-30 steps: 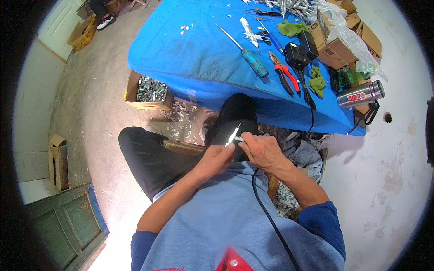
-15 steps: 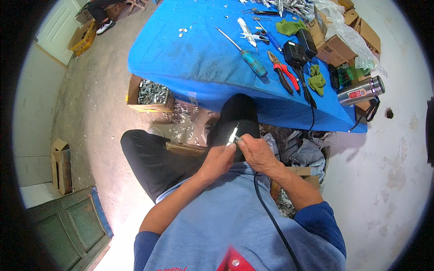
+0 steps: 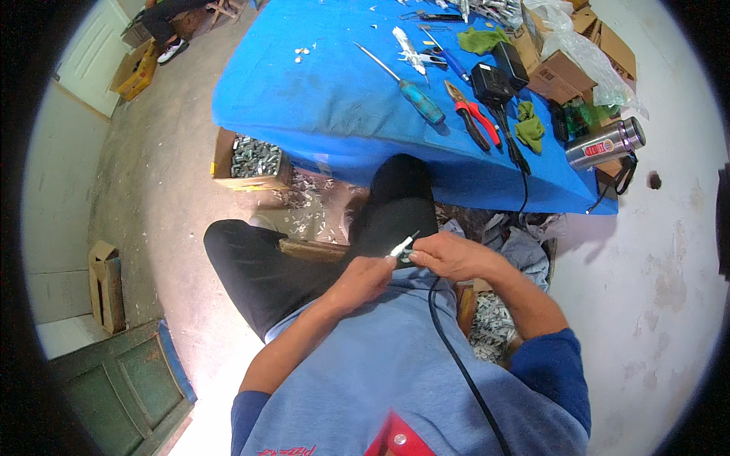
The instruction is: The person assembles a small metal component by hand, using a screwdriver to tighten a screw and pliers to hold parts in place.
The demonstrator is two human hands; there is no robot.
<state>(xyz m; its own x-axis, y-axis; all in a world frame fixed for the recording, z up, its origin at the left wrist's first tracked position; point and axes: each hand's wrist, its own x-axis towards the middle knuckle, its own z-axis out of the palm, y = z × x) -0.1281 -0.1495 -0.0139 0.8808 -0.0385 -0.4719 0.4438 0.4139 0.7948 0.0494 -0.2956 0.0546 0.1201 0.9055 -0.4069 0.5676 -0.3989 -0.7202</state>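
My left hand [image 3: 366, 278] is closed in a pinch on a small white cylindrical piece [image 3: 401, 247], from which a thin metal tip points up and to the right. Close beside it, the fingers of my right hand [image 3: 450, 255] are pressed together at a small greyish bit next to the white piece. What that bit is, I cannot make out. Both hands are over my lap, in front of the blue-covered table. A black cord [image 3: 456, 357] runs down from near my right hand across my shirt.
On the blue table [image 3: 304, 83] lie a screwdriver [image 3: 420, 102], red-handled pliers [image 3: 475, 121], a black power adapter [image 3: 490, 83], green cloths [image 3: 530, 129] and a steel flask [image 3: 606, 144]. A box of metal parts [image 3: 255, 158] sits below its edge. Another person's leg [image 3: 158, 23] shows far left.
The white piece has tipped over to the right and its tip points more sideways. My right hand has turned, shifting slightly right, with its elbow farther out. My left hand is slightly lower.
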